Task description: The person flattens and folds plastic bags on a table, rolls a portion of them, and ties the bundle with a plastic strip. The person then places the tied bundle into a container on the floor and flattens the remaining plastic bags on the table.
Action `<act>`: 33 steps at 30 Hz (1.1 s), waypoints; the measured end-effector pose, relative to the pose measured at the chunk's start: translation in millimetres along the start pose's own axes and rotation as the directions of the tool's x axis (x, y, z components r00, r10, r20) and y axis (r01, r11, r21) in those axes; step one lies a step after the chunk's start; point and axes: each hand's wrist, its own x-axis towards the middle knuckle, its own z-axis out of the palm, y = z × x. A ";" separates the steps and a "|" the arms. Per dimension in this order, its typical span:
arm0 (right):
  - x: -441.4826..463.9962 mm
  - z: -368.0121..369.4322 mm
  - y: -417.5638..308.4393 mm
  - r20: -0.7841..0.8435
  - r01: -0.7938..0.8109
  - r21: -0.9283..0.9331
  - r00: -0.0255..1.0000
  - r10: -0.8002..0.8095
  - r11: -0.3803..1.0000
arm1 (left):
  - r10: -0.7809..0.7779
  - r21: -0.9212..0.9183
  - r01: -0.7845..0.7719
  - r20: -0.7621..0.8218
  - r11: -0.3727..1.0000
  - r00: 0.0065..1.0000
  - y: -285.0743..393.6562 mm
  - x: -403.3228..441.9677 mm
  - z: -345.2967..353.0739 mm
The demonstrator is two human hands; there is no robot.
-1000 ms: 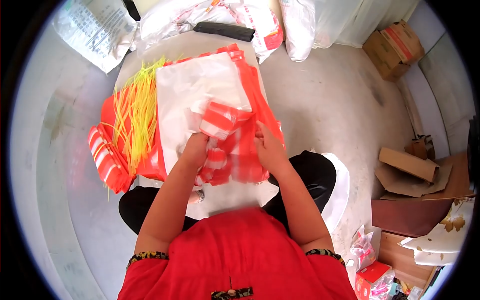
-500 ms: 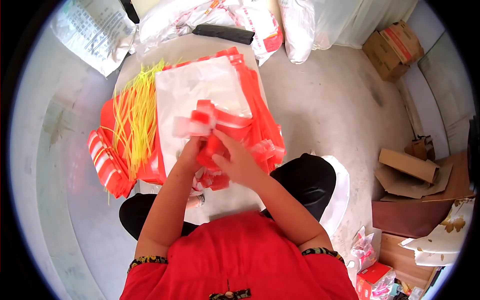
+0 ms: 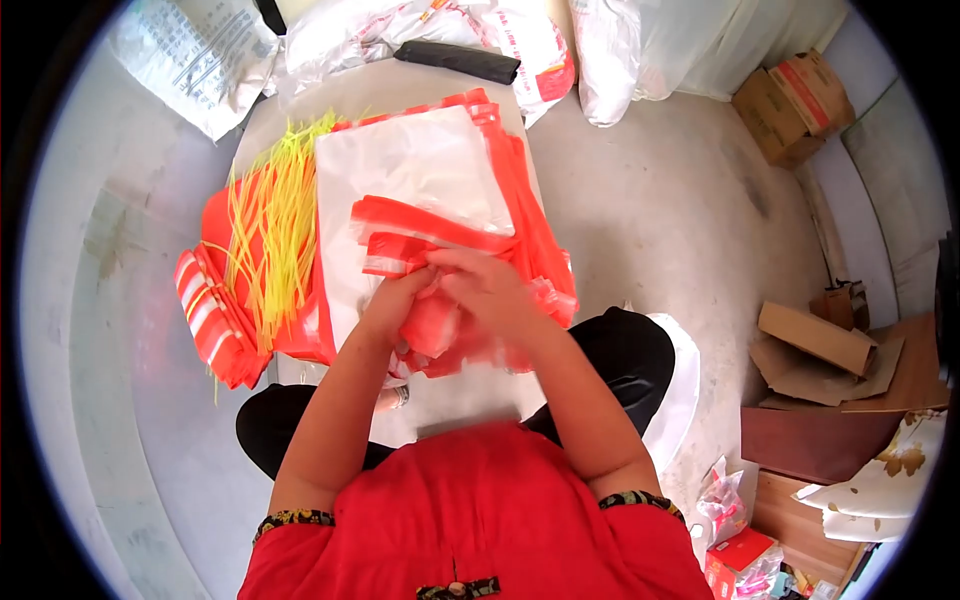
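Both my hands are together over the near side of a low table, gathering a soft red-and-white plastic bag [image 3: 432,325]. My left hand [image 3: 395,303] is closed round its bunched middle. My right hand [image 3: 488,290] pinches the same bunch from the right, a little blurred by motion. Red-and-white folded strips of plastic [image 3: 395,245] stick out beyond my fingers to the left. Underneath lies a stack of flat white plastic bags with red edges [image 3: 405,155]. Left of the stack is a bundle of thin yellow ties [image 3: 275,240]. My fingertips are partly hidden in the plastic.
A rolled striped bundle [image 3: 215,325] lies at the table's left edge. A black roll [image 3: 457,61] rests at the far edge, before white sacks [image 3: 535,55]. Cardboard boxes [image 3: 795,105] stand at the back right, with an opened carton [image 3: 830,350] nearer on the right.
The bunched plastic has shifted, and its red strips now stretch out flatter to the left. My right hand has moved up and closed nearer to my left hand. The view has shifted slightly.
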 end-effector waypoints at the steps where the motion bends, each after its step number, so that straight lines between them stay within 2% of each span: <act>1: -4.2 -9.6 -2.8 -0.029 -0.006 -0.088 1.000 0.004 0.996 | -0.022 -0.032 0.021 -0.027 0.999 0.999 5.7 -5.1 5.0; 3: -17.6 -27.6 -2.4 -0.186 -0.087 -0.239 0.982 0.042 0.967 | -0.044 -0.085 0.039 -0.058 0.996 0.997 9.8 -10.7 8.1; 5: -30.2 -38.9 3.6 -0.196 -0.143 -0.499 0.979 0.049 0.855 | -0.040 -0.125 0.032 -0.063 0.992 0.997 10.9 -10.5 11.5; 7: -41.8 -41.2 24.4 -0.048 -0.097 -0.807 0.994 0.099 0.582 | -0.020 -0.137 0.012 -0.056 0.990 0.998 7.7 -6.7 9.2; 9: -68.6 -29.7 33.9 0.262 0.086 -0.744 0.950 0.171 0.662 | -0.015 -0.148 0.008 -0.049 0.989 0.999 3.6 -2.5 5.2; 10: -79.9 -25.1 8.4 0.368 0.016 -0.674 0.874 0.317 0.739 | -0.017 -0.153 0.010 -0.045 0.988 0.999 2.1 -0.3 3.4; 12: -86.8 -24.3 -12.6 0.441 -0.126 -0.524 0.806 0.395 0.842 | -0.023 -0.158 0.016 -0.045 0.987 0.999 2.1 -0.6 3.1; 15: -81.3 -40.6 11.4 0.156 -0.315 -0.157 0.928 0.338 0.936 | -0.027 -0.161 0.017 -0.058 0.987 0.998 5.1 -5.9 7.4; 16: -76.7 -46.1 20.7 -0.025 -0.223 -0.225 0.975 0.223 0.949 | -0.022 -0.163 0.011 -0.062 0.987 0.998 5.7 -5.9 8.3; 17: -71.5 -51.5 30.9 -0.197 -0.144 -0.306 0.977 0.085 0.941 | -0.018 -0.166 0.006 -0.066 0.986 0.998 5.9 -5.9 8.8; 18: -67.2 -56.2 40.4 -0.348 -0.080 -0.398 0.935 -0.070 0.914 | -0.018 -0.159 0.009 -0.058 0.987 0.998 5.8 -5.0 8.4; 24: -58.4 -65.1 80.0 -0.399 -0.085 -0.257 0.917 -0.025 0.963 | -0.037 -0.139 0.035 -0.011 0.990 0.999 3.6 -1.4 1.4; 27: -59.6 -62.3 74.7 -0.373 -0.126 -0.432 0.926 -0.050 0.893 | -0.032 -0.153 0.028 -0.023 0.988 0.999 3.9 -1.5 4.3; 30: -52.5 -58.0 66.9 -0.380 -0.112 -0.426 0.923 -0.065 0.898 | -0.048 -0.165 0.045 -0.016 0.985 0.999 3.9 0.2 2.9; 33: -38.1 -60.1 79.6 -0.379 -0.111 -0.297 0.925 -0.010 0.948 | -0.048 -0.165 0.044 -0.021 0.985 0.999 6.0 -3.0 5.3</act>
